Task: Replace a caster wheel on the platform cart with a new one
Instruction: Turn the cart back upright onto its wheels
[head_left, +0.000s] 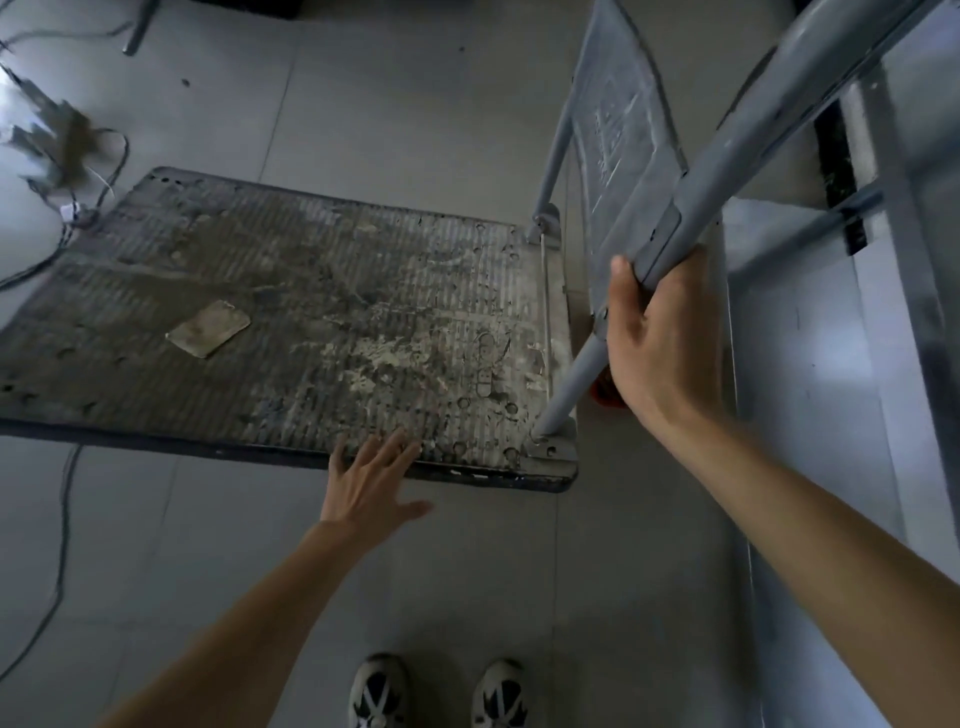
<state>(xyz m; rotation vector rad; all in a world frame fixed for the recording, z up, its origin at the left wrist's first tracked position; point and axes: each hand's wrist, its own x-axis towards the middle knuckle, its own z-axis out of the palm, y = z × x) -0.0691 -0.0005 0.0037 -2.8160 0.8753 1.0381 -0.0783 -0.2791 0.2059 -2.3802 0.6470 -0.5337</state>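
Observation:
The platform cart stands on the tiled floor, its dirty ribbed deck (291, 312) spreading left of centre. Its grey tubular handle (737, 140) rises at the deck's right end, with a grey panel between the tubes. My right hand (660, 343) grips the handle's near corner, fingers curled round the tube. My left hand (371, 480) reaches with spread straight fingers over the deck's near edge; whether it touches is unclear. A small red part (602, 389), perhaps a caster, shows below my right hand. The other casters are hidden under the deck.
A flat beige scrap (208, 328) lies on the deck. Cables (62, 519) trail over the floor at left, beside blurred debris (52, 145). A grey metal frame (883, 218) stands at right, close to the cart's handle. My two shoes (436, 691) are at the bottom.

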